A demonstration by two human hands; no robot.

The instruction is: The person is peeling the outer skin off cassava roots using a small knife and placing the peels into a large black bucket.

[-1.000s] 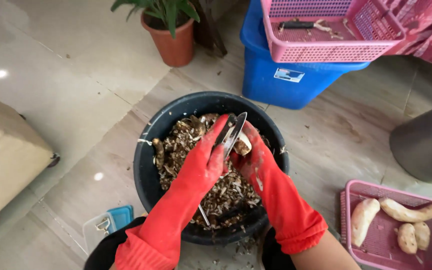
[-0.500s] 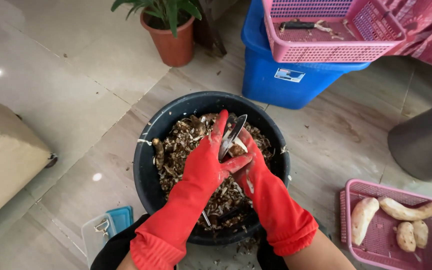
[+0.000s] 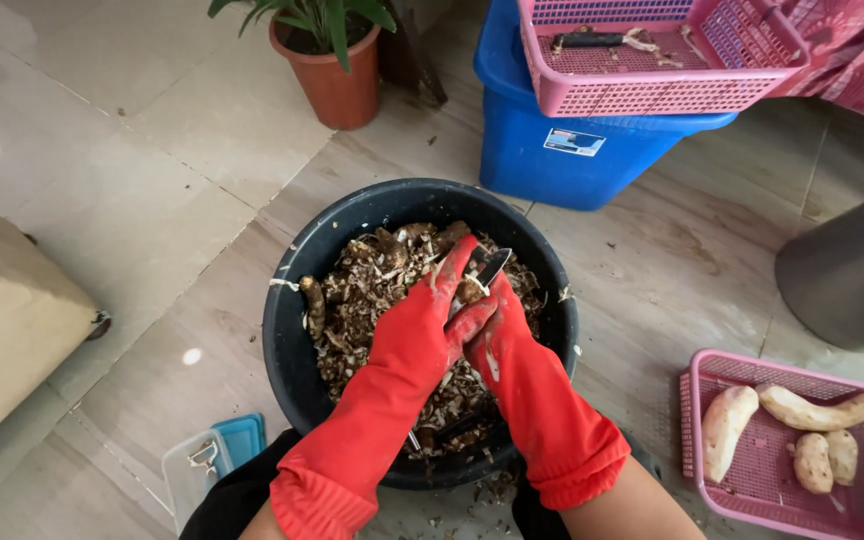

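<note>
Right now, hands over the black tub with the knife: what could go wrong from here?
1. The knife blade sits close against the left hand fingers; a slip could cut through the red glove.
2. The small root piece is pinched between both hands and mostly hidden, and the right hand glove looks smeared, so the grip may be slippery.
3. Peelings already lie outside the black tub on the floor; more may scatter.

There is a single view, from a camera on the person's head. It looks steeply down and a little forward at the tiled floor. It sits close above the black tub, which fills the middle of the frame. The forearms enter from the bottom edge. The far edge takes in a blue bin and a potted plant.
</note>
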